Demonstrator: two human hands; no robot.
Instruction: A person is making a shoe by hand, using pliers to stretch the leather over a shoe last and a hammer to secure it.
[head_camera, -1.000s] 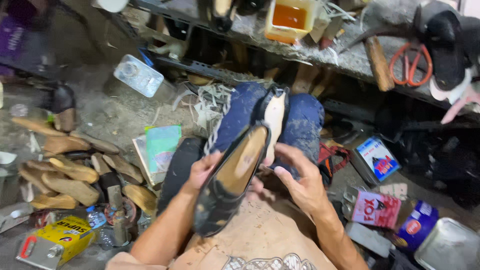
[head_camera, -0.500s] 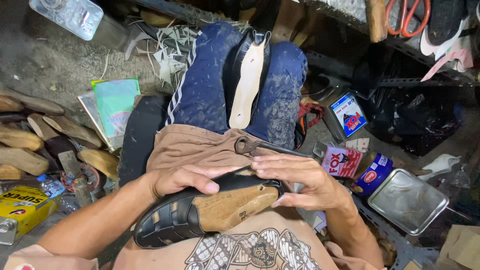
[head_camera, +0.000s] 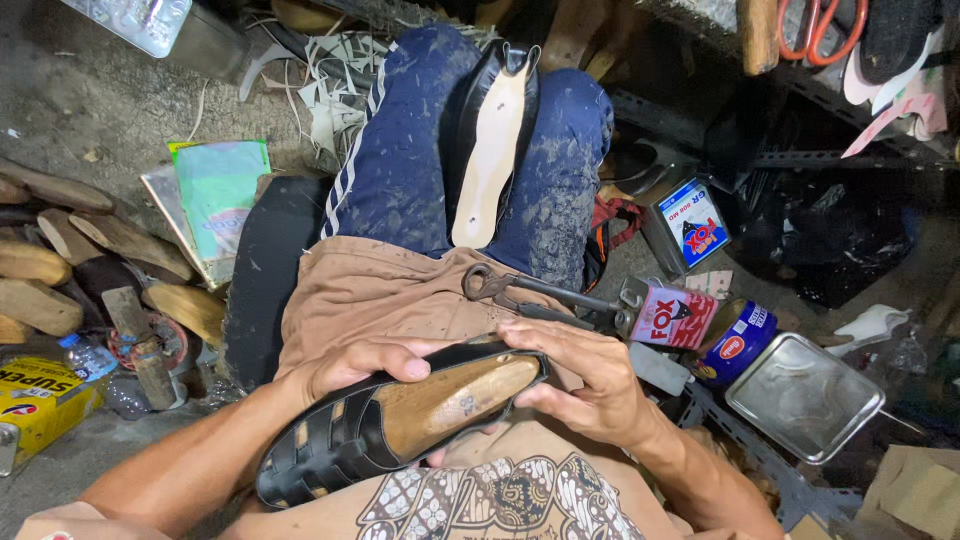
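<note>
The black shoe (head_camera: 400, 430), with a wooden form inside it, now lies sideways low on the lap; a second ago it stood upright over the knees. The left hand (head_camera: 365, 365) wraps its top edge, the right hand (head_camera: 585, 385) cups the heel, both grips closed on it. Pincers (head_camera: 535, 292) rest just beyond, another shoe (head_camera: 492, 140) lies between the knees, and glue tins (head_camera: 690, 315) crowd the floor at the right.

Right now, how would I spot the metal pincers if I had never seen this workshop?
Start at the person's lap, where the left hand and right hand hold a black woven shoe on a wooden last. Just beyond the fingers, on the brown shorts, lie the dark metal pincers. Their rounded jaws and long thin handles set them apart from the tins beside them.
</note>
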